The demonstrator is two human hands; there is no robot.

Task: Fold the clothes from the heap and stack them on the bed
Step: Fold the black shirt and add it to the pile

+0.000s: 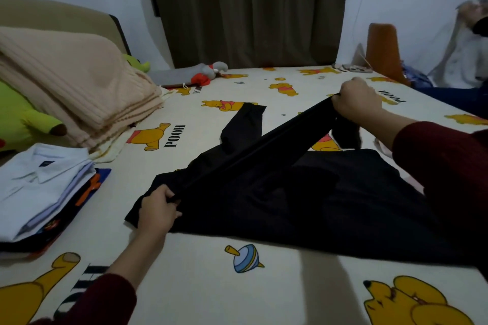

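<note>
Black garment (303,200) lies spread mid-bed (200,272), one edge pulled taut between both hands. The left hand (158,208) grips its near-left end; the right hand (356,100) holds the far-right end lifted. A folded stack (39,192) sits at left, beige blanket (79,87) beyond it.

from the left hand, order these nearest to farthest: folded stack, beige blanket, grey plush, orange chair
From the left hand, in the head view:
1. Folded stack, just to its left.
2. Beige blanket, farther back on the left.
3. Grey plush, at the bed's far edge.
4. Orange chair, far right, beyond the bed.
</note>
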